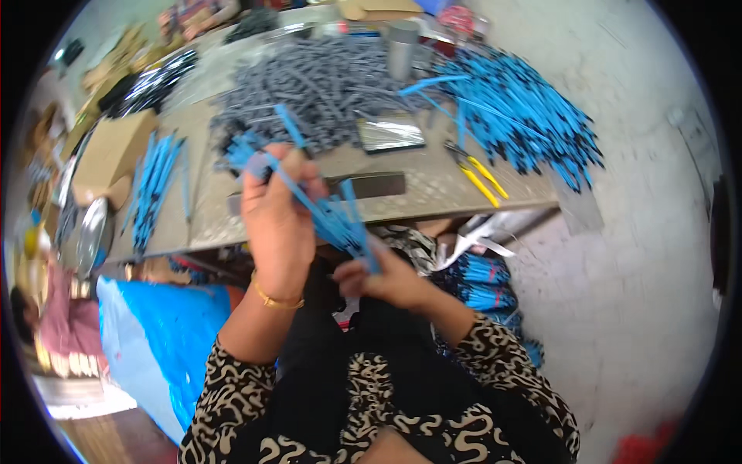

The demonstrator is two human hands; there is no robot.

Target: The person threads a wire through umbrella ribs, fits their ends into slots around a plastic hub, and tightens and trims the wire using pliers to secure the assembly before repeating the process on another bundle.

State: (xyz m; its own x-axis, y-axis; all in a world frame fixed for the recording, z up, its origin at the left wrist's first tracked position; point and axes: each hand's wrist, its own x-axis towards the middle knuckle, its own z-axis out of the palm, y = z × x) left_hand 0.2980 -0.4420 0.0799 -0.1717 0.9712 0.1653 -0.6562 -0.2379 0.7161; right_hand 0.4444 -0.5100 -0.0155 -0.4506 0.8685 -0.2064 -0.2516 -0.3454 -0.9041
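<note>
Above the table's front edge, a bundle of thin blue strips [334, 223] slants between my two hands. My left hand [280, 209], a gold bangle at its wrist, is closed round the upper part of the bundle. One blue strip [287, 124] sticks up past its fingers. Lower and to the right, my right hand [390, 277] closes on the other end; its fingertips are slightly blurred. Behind the hands spreads a heap of grey strips [309, 85]. A dark flat bar [371, 185] lies on the table just right of my left hand.
Yellow-handled pliers [481, 178] lie near the front edge, beside a big pile of black-tipped blue strips [510, 108]. A grey cylinder [403, 50] stands behind. Leftward are a cardboard box [112, 155], more blue strips [157, 185] and a blue sack [170, 332]. Another person [69, 317] is far left.
</note>
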